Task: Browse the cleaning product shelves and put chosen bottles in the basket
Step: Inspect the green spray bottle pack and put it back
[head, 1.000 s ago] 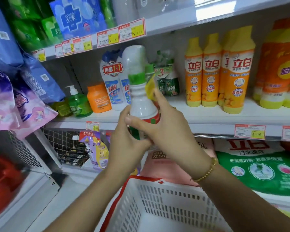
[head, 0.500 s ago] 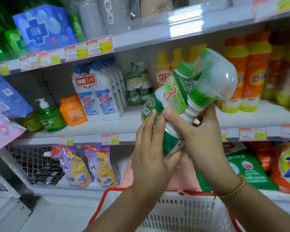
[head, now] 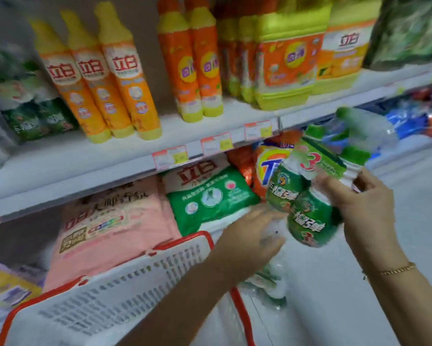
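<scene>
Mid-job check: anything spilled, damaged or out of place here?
Nothing spilled or damaged shows. The orange bottles stand in tidy rows on the shelf. Only the green bottle pack is tilted, gripped by the right hand with the left hand at its base, right of the basket, not inside.

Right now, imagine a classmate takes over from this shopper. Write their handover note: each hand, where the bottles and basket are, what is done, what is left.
Right hand: grips the green bottle pack near its necks, with the pack tilted.
Left hand: open, fingers straight by the pack's base; too blurred to tell if they touch.
Basket: low and left of the pack, in front of the shelf.
Done: the pack is chosen and off the shelf.
Left: lower it into the basket, then go on browsing.
</scene>
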The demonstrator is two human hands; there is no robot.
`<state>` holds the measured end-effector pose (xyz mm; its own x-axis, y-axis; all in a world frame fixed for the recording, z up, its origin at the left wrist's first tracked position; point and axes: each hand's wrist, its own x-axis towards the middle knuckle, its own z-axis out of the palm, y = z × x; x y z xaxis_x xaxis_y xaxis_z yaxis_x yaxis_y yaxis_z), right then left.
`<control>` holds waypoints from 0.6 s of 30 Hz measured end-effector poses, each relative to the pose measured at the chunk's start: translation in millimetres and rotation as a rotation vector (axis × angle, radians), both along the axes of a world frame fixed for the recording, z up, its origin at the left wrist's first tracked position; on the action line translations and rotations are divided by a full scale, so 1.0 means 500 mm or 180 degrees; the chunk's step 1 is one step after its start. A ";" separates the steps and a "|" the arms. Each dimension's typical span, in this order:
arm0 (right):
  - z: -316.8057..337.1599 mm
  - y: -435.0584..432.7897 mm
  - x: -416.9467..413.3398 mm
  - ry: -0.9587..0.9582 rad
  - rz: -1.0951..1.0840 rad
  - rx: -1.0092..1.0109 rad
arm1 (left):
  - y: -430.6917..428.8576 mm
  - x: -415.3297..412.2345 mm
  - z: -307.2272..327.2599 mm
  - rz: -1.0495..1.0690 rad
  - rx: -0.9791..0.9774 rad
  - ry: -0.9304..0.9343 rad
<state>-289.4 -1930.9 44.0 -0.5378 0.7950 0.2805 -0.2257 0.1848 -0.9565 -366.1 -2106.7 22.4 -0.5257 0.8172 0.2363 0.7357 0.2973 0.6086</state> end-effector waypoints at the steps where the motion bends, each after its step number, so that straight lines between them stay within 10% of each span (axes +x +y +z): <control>1: -0.031 0.025 0.014 -0.0117 -0.0069 0.0025 | 0.013 -0.004 -0.030 -0.0044 -0.0313 -0.0029; 7: -0.221 0.101 0.026 -0.0764 -0.0029 -0.0057 | 0.050 -0.027 -0.163 0.0025 -0.1779 -0.0736; 18: -0.447 0.076 -0.005 -0.1368 0.0843 -0.0198 | 0.066 -0.053 -0.225 0.0356 -0.1337 -0.0960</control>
